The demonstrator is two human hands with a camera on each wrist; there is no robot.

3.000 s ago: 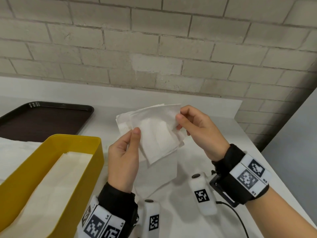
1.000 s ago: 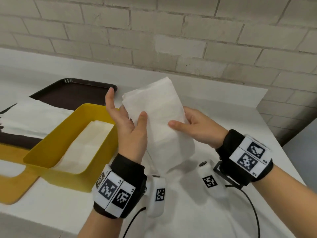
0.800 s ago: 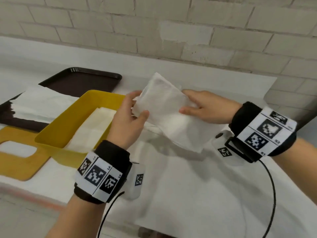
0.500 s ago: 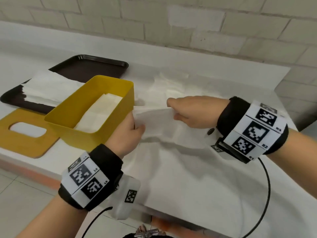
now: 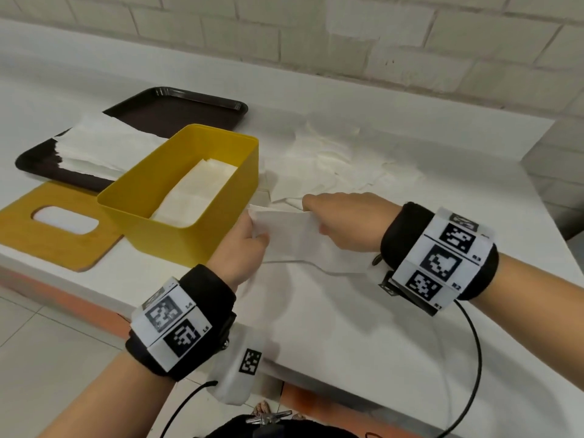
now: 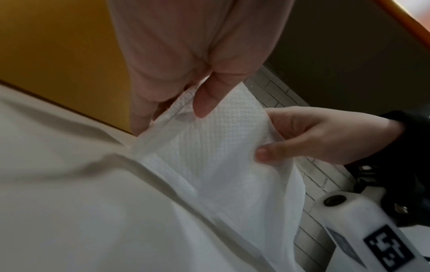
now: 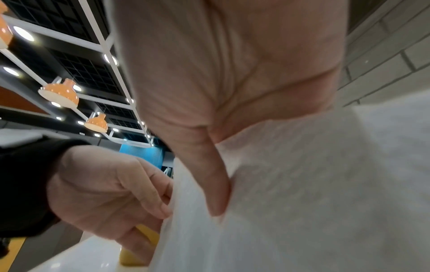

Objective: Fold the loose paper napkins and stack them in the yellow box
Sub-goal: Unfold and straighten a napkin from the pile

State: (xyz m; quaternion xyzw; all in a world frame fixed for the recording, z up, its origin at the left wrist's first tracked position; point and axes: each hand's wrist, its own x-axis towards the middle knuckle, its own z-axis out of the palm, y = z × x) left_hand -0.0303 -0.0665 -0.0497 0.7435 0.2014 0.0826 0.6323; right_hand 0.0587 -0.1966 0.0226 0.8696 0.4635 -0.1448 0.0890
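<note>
Both hands hold one folded white napkin (image 5: 300, 238) low over the white table, just right of the yellow box (image 5: 151, 197). My left hand (image 5: 249, 238) pinches its left end between thumb and fingers, close against the box's wall. My right hand (image 5: 328, 219) pinches the right end, thumb under the paper. The left wrist view shows the napkin (image 6: 223, 147) with layered folded edges and both thumbs on it. The right wrist view shows the napkin (image 7: 291, 184) under my right thumb. Folded napkins (image 5: 196, 191) lie stacked inside the box.
Loose crumpled napkins (image 5: 331, 159) lie on the table behind my hands. A dark tray (image 5: 177, 109) at the back left carries a pile of napkins (image 5: 98, 150). A wooden lid with an oval slot (image 5: 47, 226) lies left of the box. The table's front edge runs beneath my wrists.
The napkin came down from being held up in the air and was folded narrower. Both hands now hold it low by the box's right wall.
</note>
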